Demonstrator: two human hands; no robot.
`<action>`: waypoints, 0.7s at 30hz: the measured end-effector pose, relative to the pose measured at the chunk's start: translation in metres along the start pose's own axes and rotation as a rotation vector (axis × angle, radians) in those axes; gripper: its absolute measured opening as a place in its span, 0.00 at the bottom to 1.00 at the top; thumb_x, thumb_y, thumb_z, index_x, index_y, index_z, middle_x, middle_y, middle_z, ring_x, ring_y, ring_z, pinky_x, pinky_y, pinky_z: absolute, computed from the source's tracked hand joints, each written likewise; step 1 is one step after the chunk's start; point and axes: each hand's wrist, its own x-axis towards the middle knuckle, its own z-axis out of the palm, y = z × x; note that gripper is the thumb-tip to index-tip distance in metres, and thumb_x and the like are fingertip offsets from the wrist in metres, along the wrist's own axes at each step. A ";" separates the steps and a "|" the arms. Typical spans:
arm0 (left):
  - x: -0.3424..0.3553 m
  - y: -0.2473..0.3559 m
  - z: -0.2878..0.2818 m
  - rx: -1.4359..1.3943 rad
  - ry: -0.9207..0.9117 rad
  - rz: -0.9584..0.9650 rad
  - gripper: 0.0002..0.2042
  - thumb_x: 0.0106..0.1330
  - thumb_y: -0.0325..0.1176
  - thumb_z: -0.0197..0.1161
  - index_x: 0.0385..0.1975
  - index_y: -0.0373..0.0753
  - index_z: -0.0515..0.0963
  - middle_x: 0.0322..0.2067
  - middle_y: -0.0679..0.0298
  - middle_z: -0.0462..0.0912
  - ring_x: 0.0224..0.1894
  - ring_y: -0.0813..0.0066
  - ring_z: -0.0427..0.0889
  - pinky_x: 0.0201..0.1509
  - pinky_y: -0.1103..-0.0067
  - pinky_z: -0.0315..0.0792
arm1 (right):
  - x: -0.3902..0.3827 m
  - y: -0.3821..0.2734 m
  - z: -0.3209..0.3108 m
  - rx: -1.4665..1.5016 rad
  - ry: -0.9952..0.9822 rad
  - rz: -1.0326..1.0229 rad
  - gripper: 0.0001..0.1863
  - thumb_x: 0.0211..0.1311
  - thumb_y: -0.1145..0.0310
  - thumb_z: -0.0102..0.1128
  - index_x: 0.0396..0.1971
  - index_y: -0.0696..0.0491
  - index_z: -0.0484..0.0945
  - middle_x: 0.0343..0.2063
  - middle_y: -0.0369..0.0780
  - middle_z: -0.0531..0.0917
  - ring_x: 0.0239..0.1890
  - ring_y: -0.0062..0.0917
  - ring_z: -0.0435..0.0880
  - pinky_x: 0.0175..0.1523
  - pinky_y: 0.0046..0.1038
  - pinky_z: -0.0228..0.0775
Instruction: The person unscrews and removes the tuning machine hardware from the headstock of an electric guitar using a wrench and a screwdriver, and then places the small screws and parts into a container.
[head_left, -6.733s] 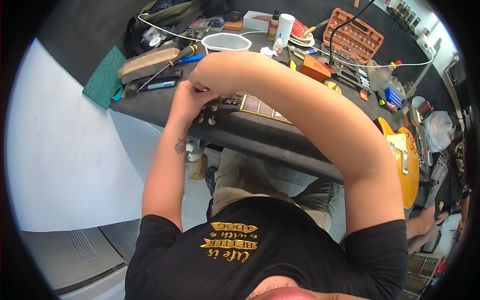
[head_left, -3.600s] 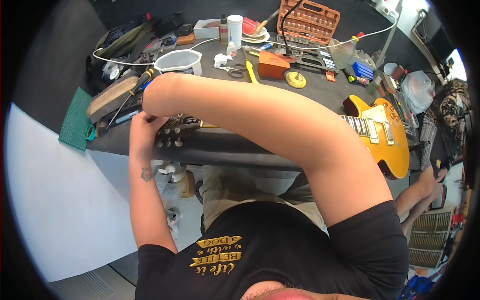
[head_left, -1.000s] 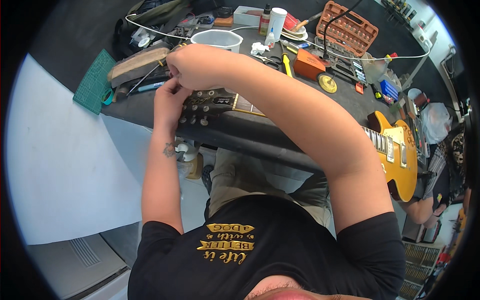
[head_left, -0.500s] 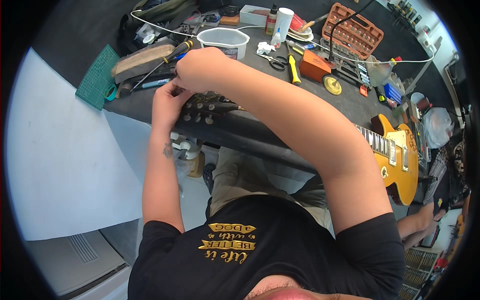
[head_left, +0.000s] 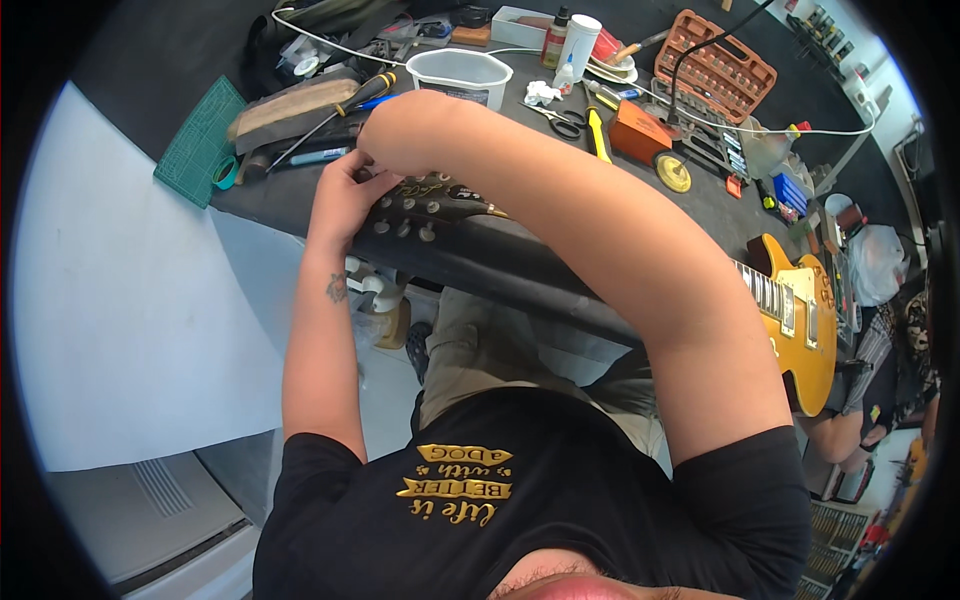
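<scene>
A gold-topped electric guitar (head_left: 812, 345) lies along the bench, its body at the far right and its neck passing under my right forearm. Its black headstock (head_left: 445, 190) points left, with metal tuning pegs (head_left: 427, 234) along the near edge. My left hand (head_left: 345, 196) is at the headstock's far left end, thumb and fingers drawn together. My right hand (head_left: 392, 130) bends over from above with its fingers curled down, meeting the left fingertips. Whatever the fingers pinch there is hidden behind the hands.
A screwdriver (head_left: 367, 92) rests by a long worn block (head_left: 290, 112) near a green cutting mat (head_left: 200, 150). Behind are a plastic tub (head_left: 460, 70), scissors (head_left: 566, 125), a yellow-handled tool (head_left: 597, 135), an orange box (head_left: 640, 130) and an open socket case (head_left: 715, 68). Another person sits far right.
The view has shifted slightly, so the bench things sit a little lower and further right. My right hand has turned a little over the headstock's end; my left hand stays beside it.
</scene>
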 end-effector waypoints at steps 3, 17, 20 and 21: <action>-0.008 0.010 -0.001 -0.181 -0.066 -0.034 0.09 0.65 0.23 0.78 0.45 0.33 0.90 0.36 0.70 0.90 0.39 0.85 0.83 0.48 0.82 0.77 | -0.002 0.000 -0.006 -0.010 0.013 -0.065 0.15 0.69 0.61 0.66 0.50 0.51 0.90 0.44 0.41 0.93 0.48 0.40 0.93 0.50 0.44 0.86; -0.003 0.003 -0.003 -0.108 -0.040 -0.036 0.09 0.66 0.24 0.78 0.45 0.34 0.90 0.36 0.71 0.89 0.38 0.84 0.83 0.49 0.81 0.76 | 0.003 -0.001 0.003 -0.012 0.119 -0.074 0.15 0.64 0.64 0.68 0.50 0.47 0.89 0.43 0.45 0.93 0.47 0.42 0.93 0.51 0.44 0.86; -0.005 -0.004 -0.006 -0.133 -0.012 -0.045 0.09 0.69 0.21 0.74 0.47 0.31 0.89 0.45 0.64 0.93 0.44 0.81 0.88 0.52 0.79 0.80 | -0.006 -0.007 -0.001 0.121 0.229 -0.114 0.16 0.63 0.66 0.69 0.51 0.47 0.89 0.43 0.44 0.93 0.47 0.43 0.94 0.51 0.45 0.86; -0.005 -0.005 -0.008 -0.128 -0.008 -0.043 0.09 0.69 0.21 0.74 0.47 0.31 0.89 0.45 0.64 0.93 0.44 0.81 0.88 0.52 0.79 0.80 | -0.005 -0.011 -0.005 0.121 0.234 -0.117 0.16 0.63 0.66 0.69 0.51 0.47 0.89 0.43 0.44 0.93 0.47 0.43 0.94 0.51 0.45 0.86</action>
